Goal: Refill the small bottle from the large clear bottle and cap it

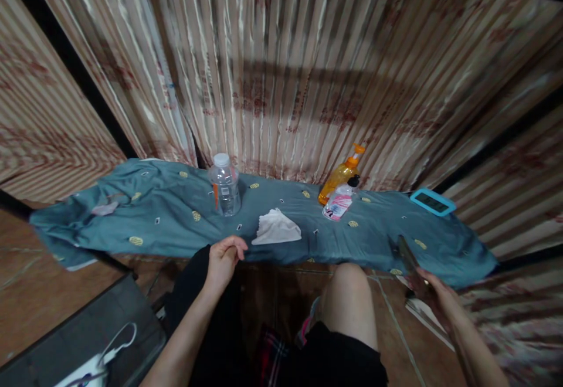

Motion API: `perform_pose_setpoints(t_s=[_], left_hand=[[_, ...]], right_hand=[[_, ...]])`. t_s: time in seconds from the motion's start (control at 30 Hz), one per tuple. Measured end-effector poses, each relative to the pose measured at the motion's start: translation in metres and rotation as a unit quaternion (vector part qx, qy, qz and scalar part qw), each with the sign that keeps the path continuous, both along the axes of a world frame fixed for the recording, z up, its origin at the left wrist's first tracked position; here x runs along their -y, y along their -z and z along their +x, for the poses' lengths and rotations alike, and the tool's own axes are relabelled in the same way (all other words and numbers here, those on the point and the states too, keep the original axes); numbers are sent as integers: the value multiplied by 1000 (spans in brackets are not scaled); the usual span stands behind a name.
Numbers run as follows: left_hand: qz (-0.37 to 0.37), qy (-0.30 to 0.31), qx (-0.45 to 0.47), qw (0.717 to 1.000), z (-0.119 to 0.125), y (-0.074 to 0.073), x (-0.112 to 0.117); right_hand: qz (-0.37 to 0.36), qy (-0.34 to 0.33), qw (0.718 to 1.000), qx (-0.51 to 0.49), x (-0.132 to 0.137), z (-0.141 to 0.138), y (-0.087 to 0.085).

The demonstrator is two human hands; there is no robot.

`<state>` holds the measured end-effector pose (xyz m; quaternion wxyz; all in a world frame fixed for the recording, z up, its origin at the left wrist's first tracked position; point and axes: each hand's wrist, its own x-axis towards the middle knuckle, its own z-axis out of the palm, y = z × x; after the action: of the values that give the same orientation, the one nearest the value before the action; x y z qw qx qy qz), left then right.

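At the front edge of the cloth-covered table [281, 193], my left hand [225, 258] is closed with its fingers curled, and nothing shows in it. Just right of it lies a crumpled white tissue [277, 227]. My right hand [433, 290] grips a long, dark brown, narrow object [409, 255] near the table's right front edge. Motion smears this object, so its kind is unclear. A clear plastic bottle with a white cap [226, 190] stands beyond my left hand. Right of the middle are an orange pump bottle [338, 180] and a clear pink-labelled bottle with a black top [339, 200].
A blue-framed digital clock [433, 202] lies at the table's right end. On the left part of the cloth is a small pale scrap [105, 208]. A patterned curtain [281, 82] hangs behind. At the lower left, a power strip [85, 372] rests on a dark surface.
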<state>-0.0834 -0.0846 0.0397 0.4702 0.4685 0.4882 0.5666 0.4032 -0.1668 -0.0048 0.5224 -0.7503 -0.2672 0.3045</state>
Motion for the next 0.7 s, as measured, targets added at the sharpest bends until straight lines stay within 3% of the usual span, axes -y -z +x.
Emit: perform_pose_setpoints(t_s=[0.1,0.2,0.3,0.43,0.53,0.7], left_hand=[[-22,62,29,997,18,8,5],[-14,96,68,993,40,18,3],[-39,111,65,991,60,31,0],[-97,129,84,983,72,43,-5],[-111,115,135,978,72,37,-14],[-123,103,262,952,82,8,-39]], right_hand=[[22,-70,977,-198,29,-38,-12],[71,-128,953,-266,36,-87,-29],[130,-171,936,-277,21,-142,-38],[167,-245,907,-300,-19,-206,-38],[182,-252,911,-271,-55,-241,-35],[217,-260,935,-104,-107,-272,-30]])
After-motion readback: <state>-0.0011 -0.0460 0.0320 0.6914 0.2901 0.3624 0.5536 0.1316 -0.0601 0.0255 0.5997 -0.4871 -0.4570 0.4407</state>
